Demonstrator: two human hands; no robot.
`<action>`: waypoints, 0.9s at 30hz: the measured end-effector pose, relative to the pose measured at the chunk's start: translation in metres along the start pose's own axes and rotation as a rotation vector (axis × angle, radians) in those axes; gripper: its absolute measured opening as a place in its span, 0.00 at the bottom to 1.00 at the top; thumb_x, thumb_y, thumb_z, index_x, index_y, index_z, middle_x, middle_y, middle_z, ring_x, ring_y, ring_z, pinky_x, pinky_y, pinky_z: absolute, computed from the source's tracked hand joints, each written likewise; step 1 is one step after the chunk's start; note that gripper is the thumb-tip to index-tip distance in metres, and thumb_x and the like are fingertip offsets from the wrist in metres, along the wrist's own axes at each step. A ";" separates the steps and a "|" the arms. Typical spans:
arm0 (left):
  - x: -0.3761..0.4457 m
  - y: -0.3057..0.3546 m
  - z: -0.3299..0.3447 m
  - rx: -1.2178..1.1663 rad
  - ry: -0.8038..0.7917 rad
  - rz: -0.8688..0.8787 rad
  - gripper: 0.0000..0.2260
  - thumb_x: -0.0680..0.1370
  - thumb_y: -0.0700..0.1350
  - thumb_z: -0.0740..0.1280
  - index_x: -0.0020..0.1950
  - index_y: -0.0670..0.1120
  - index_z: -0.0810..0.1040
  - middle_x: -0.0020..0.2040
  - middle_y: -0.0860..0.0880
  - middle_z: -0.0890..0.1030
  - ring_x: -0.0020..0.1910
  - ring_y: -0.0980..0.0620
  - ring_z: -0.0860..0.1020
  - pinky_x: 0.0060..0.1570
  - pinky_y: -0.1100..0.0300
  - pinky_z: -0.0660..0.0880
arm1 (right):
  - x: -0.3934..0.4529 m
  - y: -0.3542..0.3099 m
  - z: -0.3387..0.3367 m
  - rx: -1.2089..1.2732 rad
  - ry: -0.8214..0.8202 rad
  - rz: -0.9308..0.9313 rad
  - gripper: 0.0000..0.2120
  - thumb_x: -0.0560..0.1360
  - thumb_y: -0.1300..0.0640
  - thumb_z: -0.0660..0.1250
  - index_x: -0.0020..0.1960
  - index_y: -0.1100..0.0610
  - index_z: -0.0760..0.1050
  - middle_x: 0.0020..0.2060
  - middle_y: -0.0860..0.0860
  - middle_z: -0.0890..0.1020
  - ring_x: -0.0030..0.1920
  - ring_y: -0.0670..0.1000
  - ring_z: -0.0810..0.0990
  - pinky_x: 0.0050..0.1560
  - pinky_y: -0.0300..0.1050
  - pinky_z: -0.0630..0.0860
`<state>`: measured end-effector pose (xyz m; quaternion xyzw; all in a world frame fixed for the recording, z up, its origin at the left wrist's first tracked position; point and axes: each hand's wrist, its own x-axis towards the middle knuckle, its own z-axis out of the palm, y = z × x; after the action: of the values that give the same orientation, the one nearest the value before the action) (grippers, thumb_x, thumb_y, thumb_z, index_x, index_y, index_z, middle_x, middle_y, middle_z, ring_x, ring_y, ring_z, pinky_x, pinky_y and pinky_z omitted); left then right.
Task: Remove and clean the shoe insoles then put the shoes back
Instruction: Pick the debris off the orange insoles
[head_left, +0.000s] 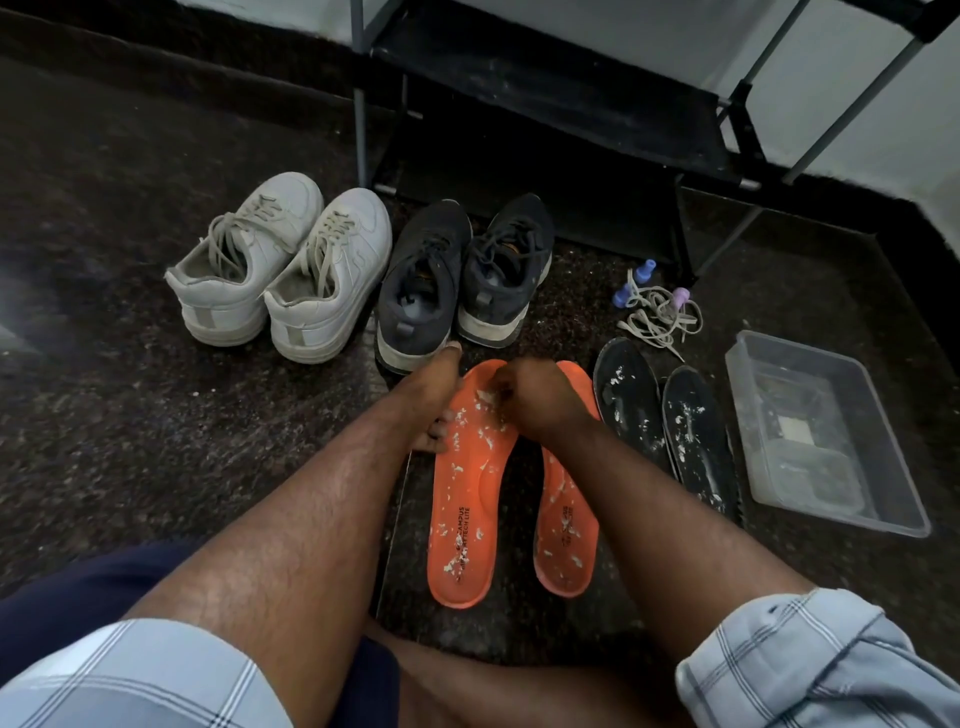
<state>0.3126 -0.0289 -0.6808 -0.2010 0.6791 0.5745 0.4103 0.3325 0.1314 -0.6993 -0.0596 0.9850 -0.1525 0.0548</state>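
**Hands at the toe of an orange insole, shoes lined up behind**

A dark speckled floor (156, 415) fills the view. A black shoe rack (545, 104) stands at the far side, its top cut off by the frame edge. The person's bare forearms reach forward from rolled checked sleeves (810, 670), which are cropped at the bottom.

In front of the rack sit a pair of white sneakers (280, 270) and, just beside them on the right, a pair of dark sneakers (462, 280), all heels toward the camera. A clear plastic tub (898, 499) lies at the far right; what is in it is too blurred to tell.

Two orange insoles (467, 499) lie side by side on the floor, flecked with white bits; the right one is largely hidden under the right forearm. Two black insoles (628, 405), also flecked, lie just to their right.

The left hand (441, 384) rests at the left insole's outer edge, fingers mostly hidden, so its grip cannot be told. The right hand (535, 395) is curled over the toe area; whether it pinches anything cannot be told.

Loose laces (660, 317) and small blue and purple pieces (644, 270) lie near the rack.
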 end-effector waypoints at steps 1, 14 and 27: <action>0.000 0.000 0.000 -0.002 0.001 0.001 0.27 0.78 0.69 0.50 0.56 0.51 0.77 0.41 0.46 0.71 0.34 0.49 0.69 0.43 0.56 0.76 | -0.003 0.000 0.001 -0.017 -0.023 -0.010 0.09 0.74 0.57 0.68 0.49 0.59 0.84 0.46 0.56 0.85 0.47 0.56 0.82 0.48 0.46 0.75; -0.002 0.000 0.003 0.033 0.018 0.021 0.26 0.79 0.69 0.50 0.58 0.51 0.77 0.48 0.44 0.76 0.40 0.48 0.74 0.45 0.54 0.76 | -0.024 0.007 0.013 0.095 0.102 0.016 0.09 0.74 0.56 0.67 0.50 0.56 0.84 0.46 0.54 0.85 0.48 0.54 0.82 0.50 0.49 0.76; -0.004 -0.001 0.004 0.046 0.018 0.022 0.30 0.79 0.69 0.50 0.68 0.51 0.76 0.46 0.45 0.74 0.36 0.49 0.72 0.46 0.52 0.78 | -0.022 0.006 0.015 0.132 0.185 0.110 0.10 0.73 0.58 0.68 0.53 0.57 0.83 0.48 0.56 0.84 0.49 0.56 0.82 0.50 0.46 0.75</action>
<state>0.3167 -0.0264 -0.6785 -0.1894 0.6981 0.5612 0.4023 0.3559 0.1360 -0.7137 0.0125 0.9755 -0.2184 -0.0241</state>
